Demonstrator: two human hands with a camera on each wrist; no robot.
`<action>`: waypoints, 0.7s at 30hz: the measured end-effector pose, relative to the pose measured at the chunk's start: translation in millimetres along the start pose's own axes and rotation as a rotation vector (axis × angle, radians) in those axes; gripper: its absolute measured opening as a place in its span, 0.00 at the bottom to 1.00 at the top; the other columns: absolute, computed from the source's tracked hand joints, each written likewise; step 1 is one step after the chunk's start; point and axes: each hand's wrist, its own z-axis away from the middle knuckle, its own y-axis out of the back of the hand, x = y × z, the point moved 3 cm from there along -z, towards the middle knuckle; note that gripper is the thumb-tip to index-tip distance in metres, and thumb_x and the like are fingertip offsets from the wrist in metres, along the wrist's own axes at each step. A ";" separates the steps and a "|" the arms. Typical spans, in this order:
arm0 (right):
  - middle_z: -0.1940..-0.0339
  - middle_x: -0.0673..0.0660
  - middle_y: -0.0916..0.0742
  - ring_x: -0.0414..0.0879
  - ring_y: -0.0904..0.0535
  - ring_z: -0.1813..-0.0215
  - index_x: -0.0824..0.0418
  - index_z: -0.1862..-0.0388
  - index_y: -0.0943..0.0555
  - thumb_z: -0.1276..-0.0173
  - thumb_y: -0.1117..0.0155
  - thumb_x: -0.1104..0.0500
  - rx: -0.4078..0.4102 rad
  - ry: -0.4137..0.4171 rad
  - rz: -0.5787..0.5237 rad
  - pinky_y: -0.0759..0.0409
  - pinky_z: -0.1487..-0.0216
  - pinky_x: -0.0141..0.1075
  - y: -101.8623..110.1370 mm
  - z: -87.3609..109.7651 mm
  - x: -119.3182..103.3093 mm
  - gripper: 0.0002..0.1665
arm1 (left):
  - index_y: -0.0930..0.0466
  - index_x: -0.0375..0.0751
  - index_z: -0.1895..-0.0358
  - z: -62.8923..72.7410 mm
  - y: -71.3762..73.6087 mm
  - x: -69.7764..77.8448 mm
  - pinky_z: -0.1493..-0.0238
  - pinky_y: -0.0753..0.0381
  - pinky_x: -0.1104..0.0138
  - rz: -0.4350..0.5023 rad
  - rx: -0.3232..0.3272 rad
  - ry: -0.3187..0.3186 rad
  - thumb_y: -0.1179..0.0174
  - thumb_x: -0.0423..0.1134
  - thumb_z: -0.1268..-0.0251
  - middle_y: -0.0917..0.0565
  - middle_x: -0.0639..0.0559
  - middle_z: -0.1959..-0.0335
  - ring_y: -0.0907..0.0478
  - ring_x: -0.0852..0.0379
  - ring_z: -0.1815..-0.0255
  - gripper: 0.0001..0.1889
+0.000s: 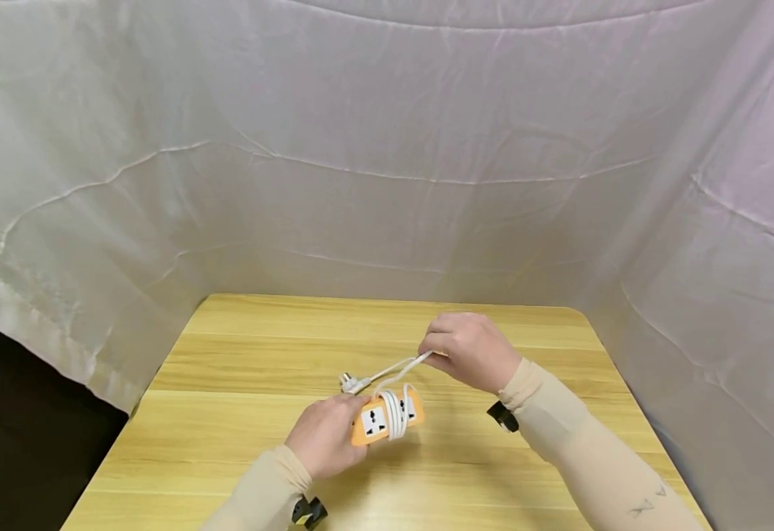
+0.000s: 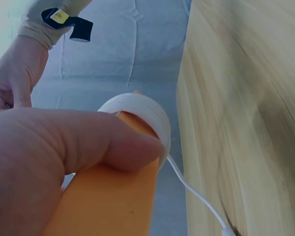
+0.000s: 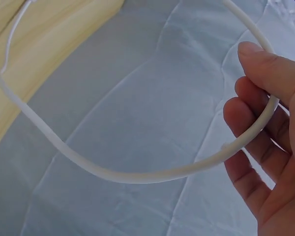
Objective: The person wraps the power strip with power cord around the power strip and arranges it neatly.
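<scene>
My left hand (image 1: 329,436) grips one end of an orange power strip (image 1: 373,422) with white socket faces, held up over the table. Several turns of white cord (image 1: 395,415) go round the strip's middle. In the left wrist view my thumb presses along the orange casing (image 2: 108,206), close to the wound cord (image 2: 147,109). Up and to the right, my right hand (image 1: 469,352) holds a length of the cord between thumb and fingers; its right wrist view shows a wide loop of cord (image 3: 137,177) hanging from them. The white plug (image 1: 353,384) lies beyond the strip, to the left.
A light wood-grain table (image 1: 247,369) spreads beneath both hands. Grey-white fabric (image 1: 387,221) hangs behind it and along both sides. A dark area (image 1: 21,428) shows below the fabric at the left. Each wrist carries a small black camera mount (image 1: 502,417).
</scene>
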 end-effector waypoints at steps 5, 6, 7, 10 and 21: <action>0.75 0.44 0.18 0.37 0.24 0.74 0.52 0.76 0.15 0.55 0.19 0.58 0.010 0.049 -0.004 0.24 0.73 0.30 7.0 -1.2 -12.9 0.10 | 0.23 0.34 0.42 -2.7 0.7 0.6 0.69 0.24 0.68 0.027 0.012 0.023 0.26 0.40 0.64 0.16 0.48 0.59 0.23 0.60 0.68 0.37; 0.75 0.44 0.18 0.37 0.24 0.74 0.52 0.77 0.15 0.54 0.19 0.58 0.008 0.060 -0.007 0.24 0.73 0.29 8.3 -1.7 -16.2 0.10 | 0.23 0.35 0.42 -3.4 0.8 1.0 0.68 0.23 0.67 0.027 0.014 0.021 0.26 0.40 0.64 0.16 0.48 0.58 0.22 0.60 0.67 0.36; 0.75 0.43 0.18 0.37 0.24 0.74 0.52 0.77 0.16 0.54 0.20 0.58 0.004 0.070 -0.013 0.24 0.73 0.29 9.4 -2.3 -19.7 0.10 | 0.23 0.35 0.42 -4.1 0.8 1.3 0.68 0.23 0.67 0.027 0.015 0.019 0.25 0.41 0.63 0.16 0.48 0.58 0.22 0.60 0.67 0.36; 0.75 0.43 0.18 0.36 0.24 0.73 0.52 0.77 0.16 0.52 0.20 0.57 -0.007 0.102 -0.029 0.24 0.71 0.28 12.5 -3.3 -30.3 0.09 | 0.22 0.36 0.43 -6.0 1.4 2.2 0.67 0.23 0.67 0.038 0.019 0.015 0.26 0.41 0.63 0.16 0.48 0.59 0.22 0.60 0.67 0.35; 0.75 0.43 0.20 0.34 0.26 0.74 0.52 0.77 0.17 0.50 0.22 0.56 0.000 0.103 -0.062 0.25 0.73 0.24 14.3 7.1 -52.5 0.09 | 0.21 0.36 0.46 -9.9 12.0 -3.7 0.68 0.24 0.68 0.100 0.077 0.059 0.26 0.42 0.64 0.16 0.48 0.59 0.23 0.61 0.68 0.34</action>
